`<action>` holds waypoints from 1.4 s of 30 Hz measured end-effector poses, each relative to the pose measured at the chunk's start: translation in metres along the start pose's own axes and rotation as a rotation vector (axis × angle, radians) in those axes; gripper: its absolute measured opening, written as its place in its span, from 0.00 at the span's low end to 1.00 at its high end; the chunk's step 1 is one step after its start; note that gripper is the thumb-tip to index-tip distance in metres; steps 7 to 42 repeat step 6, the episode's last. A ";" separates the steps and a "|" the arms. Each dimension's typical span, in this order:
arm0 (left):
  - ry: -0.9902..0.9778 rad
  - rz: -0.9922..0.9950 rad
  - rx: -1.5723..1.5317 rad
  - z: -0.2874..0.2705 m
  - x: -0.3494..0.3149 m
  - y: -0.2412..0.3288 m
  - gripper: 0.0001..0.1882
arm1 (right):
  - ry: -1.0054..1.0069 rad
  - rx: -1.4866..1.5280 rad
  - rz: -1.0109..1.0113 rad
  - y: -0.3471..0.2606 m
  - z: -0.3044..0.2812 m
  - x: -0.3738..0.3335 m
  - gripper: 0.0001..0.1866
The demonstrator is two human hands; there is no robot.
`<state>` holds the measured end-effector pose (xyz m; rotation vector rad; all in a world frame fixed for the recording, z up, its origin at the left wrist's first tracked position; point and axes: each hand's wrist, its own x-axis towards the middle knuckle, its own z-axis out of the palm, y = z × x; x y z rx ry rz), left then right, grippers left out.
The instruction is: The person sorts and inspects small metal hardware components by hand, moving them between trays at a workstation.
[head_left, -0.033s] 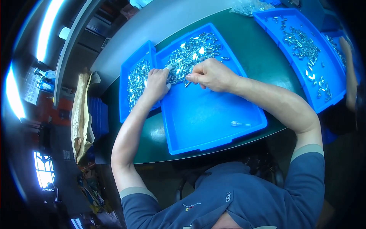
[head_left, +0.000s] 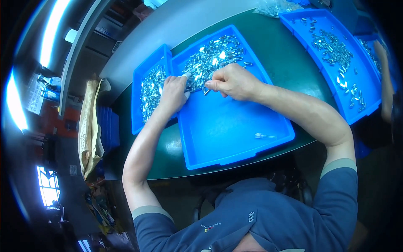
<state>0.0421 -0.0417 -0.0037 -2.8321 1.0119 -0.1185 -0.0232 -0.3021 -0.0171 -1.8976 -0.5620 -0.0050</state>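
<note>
My right hand (head_left: pixel 235 82) is closed in a pinch on a small shiny metal cylindrical piece (head_left: pixel 206 92), held over the large blue tray (head_left: pixel 218 147). A pile of similar metal pieces (head_left: pixel 210 54) fills the far part of that tray. My left hand (head_left: pixel 173 93) reaches across the side wall of the tray at the pile's left edge. Its thumb and forefinger are apart, with white covers on their tips, and I see nothing held between them. A small clear plastic piece with a thin needle-like stem (head_left: pixel 264 136) lies near the tray's front right corner.
A smaller blue tray (head_left: pixel 136 105) of metal pieces adjoins on the left. Another long blue tray (head_left: pixel 323 71) of pieces stands at the right, with another person's arm (head_left: pixel 386 84) beyond it. A clear bag (head_left: pixel 277 7) lies at the back of the green table (head_left: pixel 268 46).
</note>
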 end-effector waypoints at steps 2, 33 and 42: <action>0.077 0.021 -0.016 -0.002 -0.008 0.012 0.33 | 0.005 0.009 0.006 0.003 0.000 0.000 0.20; 0.188 0.041 -0.128 -0.008 -0.019 0.006 0.31 | 0.015 0.010 0.016 -0.001 0.002 0.000 0.20; 0.188 0.041 -0.128 -0.008 -0.019 0.006 0.31 | 0.015 0.010 0.016 -0.001 0.002 0.000 0.20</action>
